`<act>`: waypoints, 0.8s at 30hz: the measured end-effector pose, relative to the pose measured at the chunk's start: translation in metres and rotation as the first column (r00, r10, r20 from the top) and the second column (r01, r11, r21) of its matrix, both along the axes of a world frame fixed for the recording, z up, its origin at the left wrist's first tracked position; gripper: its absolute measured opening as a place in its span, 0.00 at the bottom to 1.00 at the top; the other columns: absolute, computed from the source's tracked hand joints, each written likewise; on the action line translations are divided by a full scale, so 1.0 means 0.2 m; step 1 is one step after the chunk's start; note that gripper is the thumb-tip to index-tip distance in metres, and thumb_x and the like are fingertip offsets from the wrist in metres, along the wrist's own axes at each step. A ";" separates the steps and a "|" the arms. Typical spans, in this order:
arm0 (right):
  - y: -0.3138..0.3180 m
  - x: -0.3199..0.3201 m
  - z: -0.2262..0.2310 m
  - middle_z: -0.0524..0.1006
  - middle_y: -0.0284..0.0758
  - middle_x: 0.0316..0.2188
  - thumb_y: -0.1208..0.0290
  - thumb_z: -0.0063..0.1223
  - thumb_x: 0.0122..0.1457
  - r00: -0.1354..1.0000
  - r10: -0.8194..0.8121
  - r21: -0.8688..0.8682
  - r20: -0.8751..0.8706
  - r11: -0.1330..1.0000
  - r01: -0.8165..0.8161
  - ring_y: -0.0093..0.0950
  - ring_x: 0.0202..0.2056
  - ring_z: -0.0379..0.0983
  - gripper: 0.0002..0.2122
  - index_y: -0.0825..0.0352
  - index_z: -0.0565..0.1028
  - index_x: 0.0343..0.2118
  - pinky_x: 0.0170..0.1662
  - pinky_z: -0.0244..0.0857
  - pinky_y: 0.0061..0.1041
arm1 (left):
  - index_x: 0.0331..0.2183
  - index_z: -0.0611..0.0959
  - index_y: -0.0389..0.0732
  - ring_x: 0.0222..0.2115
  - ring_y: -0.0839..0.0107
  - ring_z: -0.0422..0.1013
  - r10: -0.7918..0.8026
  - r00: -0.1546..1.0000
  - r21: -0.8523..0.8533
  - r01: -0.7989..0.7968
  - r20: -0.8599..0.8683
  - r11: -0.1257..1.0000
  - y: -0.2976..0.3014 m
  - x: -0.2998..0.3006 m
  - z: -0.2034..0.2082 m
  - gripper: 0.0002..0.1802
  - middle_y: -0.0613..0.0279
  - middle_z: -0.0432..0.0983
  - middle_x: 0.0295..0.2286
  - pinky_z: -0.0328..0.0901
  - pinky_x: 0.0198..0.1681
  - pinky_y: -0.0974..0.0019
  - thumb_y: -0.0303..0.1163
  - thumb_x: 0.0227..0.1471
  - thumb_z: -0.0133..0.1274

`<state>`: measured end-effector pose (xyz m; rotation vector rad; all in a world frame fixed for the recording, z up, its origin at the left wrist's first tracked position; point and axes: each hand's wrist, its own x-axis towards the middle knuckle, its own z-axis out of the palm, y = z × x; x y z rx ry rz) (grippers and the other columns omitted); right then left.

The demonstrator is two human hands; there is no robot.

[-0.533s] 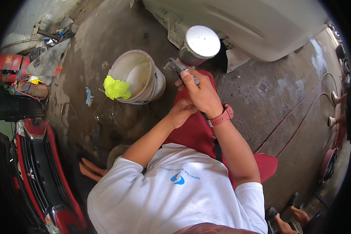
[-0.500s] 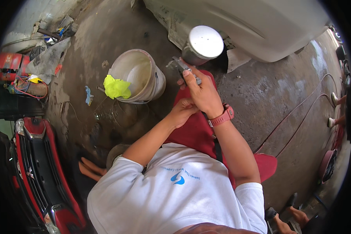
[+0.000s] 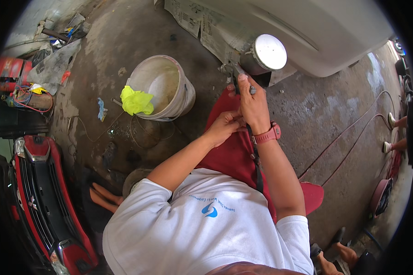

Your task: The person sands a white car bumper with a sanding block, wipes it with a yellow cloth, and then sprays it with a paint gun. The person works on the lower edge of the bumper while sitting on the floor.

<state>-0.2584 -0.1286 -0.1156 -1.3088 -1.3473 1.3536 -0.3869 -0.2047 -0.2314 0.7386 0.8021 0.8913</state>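
Right hand (image 3: pixel 253 103) closed around the grip of a metal spray gun (image 3: pixel 236 75), forefinger stretched up along its body, wrist with a red strap watch (image 3: pixel 267 135) turned upward. Gun held raised in front of the chest, with its round silver-lidded metal cup (image 3: pixel 264 55) tilted toward the large white curved panel (image 3: pixel 316 32) beyond; probably carried that way to keep the nozzle end facing the panel and the cup's lid uppermost. Left hand (image 3: pixel 224 126) drawn in just below the right, fingers curled at the base of the grip where a dark hose (image 3: pixel 254 158) drops away over the red trousers (image 3: pixel 234 151); cannot tell whether those fingers pinch a fitting or only steady the hose, though the closeness of both hands suggests a two-handed hold for control.

Sheets of newspaper (image 3: pixel 202 25) lying along the panel's lower edge, seemingly as masking. On the stained concrete floor (image 3: pixel 316 114), left of the hands, a dirty white plastic bucket (image 3: pixel 163 87) with a crumpled yellow-green cloth (image 3: pixel 136 101) draped over its near rim, within easy reach. Far left, a red car bumper with black grille (image 3: pixel 36 192) laid on the floor, well apart. Thin red hoses (image 3: pixel 348 137) trailing across the floor to the right.
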 end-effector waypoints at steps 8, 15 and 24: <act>-0.01 0.05 -0.04 0.86 0.40 0.31 0.48 0.48 0.78 0.998 -0.002 0.081 -0.070 0.997 0.007 0.27 0.33 0.82 0.29 0.70 0.76 0.66 0.45 0.76 0.31 | 0.55 0.87 0.40 0.48 0.79 0.78 -0.013 0.999 0.034 0.014 -0.052 0.999 0.00 0.04 0.04 0.14 0.70 0.83 0.46 0.76 0.55 0.65 0.33 0.74 0.55; -0.07 0.18 -0.01 0.86 0.40 0.33 0.51 0.47 0.78 0.998 0.022 -0.025 -0.061 0.999 -0.023 0.26 0.34 0.81 0.27 0.69 0.74 0.68 0.43 0.75 0.30 | 0.57 0.86 0.39 0.52 0.74 0.79 -0.089 0.973 0.112 0.115 -0.214 0.987 -0.01 0.09 0.12 0.16 0.64 0.85 0.50 0.74 0.58 0.63 0.31 0.72 0.56; -0.28 0.57 -0.11 0.86 0.38 0.37 0.55 0.44 0.79 0.953 -0.225 0.180 -0.202 0.948 0.262 0.25 0.36 0.80 0.27 0.70 0.70 0.72 0.39 0.75 0.27 | 0.53 0.86 0.38 0.48 0.79 0.75 -0.200 0.959 0.088 0.221 -0.203 0.971 -0.05 0.46 0.10 0.13 0.72 0.82 0.47 0.72 0.53 0.66 0.30 0.73 0.57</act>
